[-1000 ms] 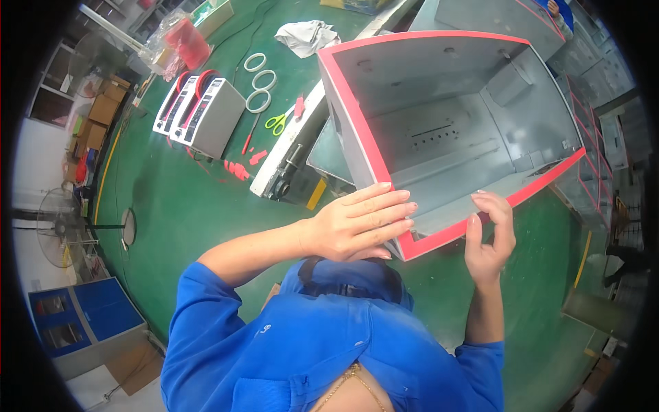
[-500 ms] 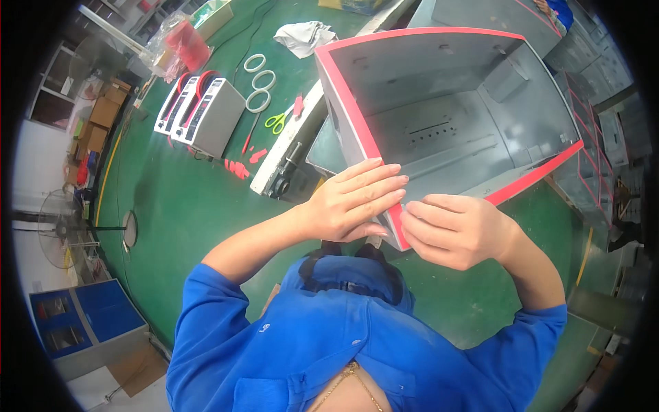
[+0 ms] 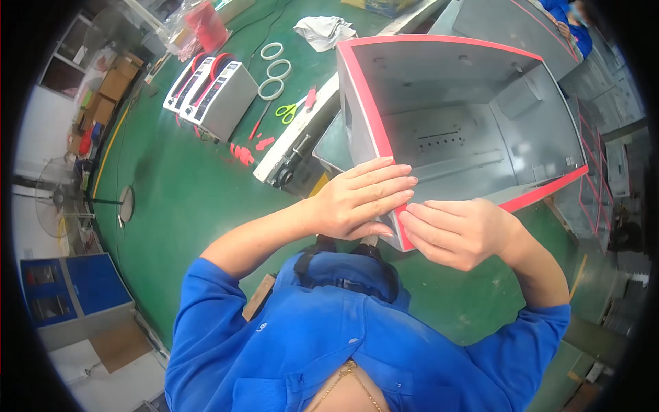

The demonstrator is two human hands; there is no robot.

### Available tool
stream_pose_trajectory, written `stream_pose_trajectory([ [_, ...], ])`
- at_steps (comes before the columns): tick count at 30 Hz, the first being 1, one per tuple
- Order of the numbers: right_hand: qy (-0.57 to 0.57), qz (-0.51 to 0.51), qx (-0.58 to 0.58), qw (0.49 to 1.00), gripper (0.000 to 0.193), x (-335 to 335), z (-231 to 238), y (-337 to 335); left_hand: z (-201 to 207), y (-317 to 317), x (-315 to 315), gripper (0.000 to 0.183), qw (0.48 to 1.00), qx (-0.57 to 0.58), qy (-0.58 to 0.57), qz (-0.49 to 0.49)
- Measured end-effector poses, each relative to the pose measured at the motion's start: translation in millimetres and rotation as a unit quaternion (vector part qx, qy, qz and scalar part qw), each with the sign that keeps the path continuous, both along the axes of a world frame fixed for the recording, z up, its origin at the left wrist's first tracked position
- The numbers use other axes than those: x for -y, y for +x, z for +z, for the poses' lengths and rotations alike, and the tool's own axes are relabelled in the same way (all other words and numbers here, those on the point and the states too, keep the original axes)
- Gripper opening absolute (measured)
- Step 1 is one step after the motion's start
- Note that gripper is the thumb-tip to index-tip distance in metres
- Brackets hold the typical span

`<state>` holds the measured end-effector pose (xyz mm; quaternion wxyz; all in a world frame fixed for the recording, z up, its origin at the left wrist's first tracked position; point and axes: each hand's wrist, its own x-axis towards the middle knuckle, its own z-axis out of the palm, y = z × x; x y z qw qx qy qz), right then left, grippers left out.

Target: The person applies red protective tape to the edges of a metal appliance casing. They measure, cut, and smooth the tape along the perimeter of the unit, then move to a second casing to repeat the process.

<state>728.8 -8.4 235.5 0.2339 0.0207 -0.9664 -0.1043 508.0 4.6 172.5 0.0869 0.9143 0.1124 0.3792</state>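
A large grey metal box (image 3: 357, 127) stands tilted before me, its inside facing up. Red tape (image 3: 376, 130) runs along its rim, and the near corner lies between my hands. My left hand (image 3: 357, 202) rests with straight, flat fingers across the taped rim just behind that corner, its thumb lower on the outer side. At the corner itself, my right hand (image 3: 467, 233) has its fingers bent and pressed together on the red tape. The exact spot under its fingertips is hidden.
On the green surface to the left are white tape dispensers (image 3: 226, 103), pale tape rolls (image 3: 271, 89), green-handled scissors (image 3: 286, 112) and red tape scraps (image 3: 242, 154). A grey rag (image 3: 322, 31) lies farther back. Another person (image 3: 576, 27) is at the far right, beside another grey cabinet (image 3: 487, 34).
The whole view has shifted slightly, with the box and dispensers appearing a little lower and to the right. Both hands keep nearly the same hold at the box corner.
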Motion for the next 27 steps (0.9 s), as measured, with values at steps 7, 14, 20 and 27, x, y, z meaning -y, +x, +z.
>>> stream_pose_trajectory([
  [7, -0.019, 0.006, -0.019, 1.0, 0.014, -3.2, -0.7, -3.7, 0.0, 0.9, 1.2, 0.055, 1.0, 0.01, -0.002, 0.005],
  [14, -0.144, -0.009, -0.057, 0.988, 0.018, -8.7, -1.0, -5.6, -1.9, 0.8, -0.1, 0.054, 1.0, 0.014, 0.001, 0.001],
  [20, -0.138, -0.012, -0.062, 0.988, 0.016, -6.4, -2.0, -5.2, -3.6, 0.5, -1.0, 0.052, 1.0, 0.014, 0.003, 0.003],
  [27, -0.129, -0.017, -0.056, 0.99, 0.016, -3.5, -2.4, -5.3, -3.2, 0.9, -0.9, 0.052, 1.0, 0.016, -0.003, 0.002],
])
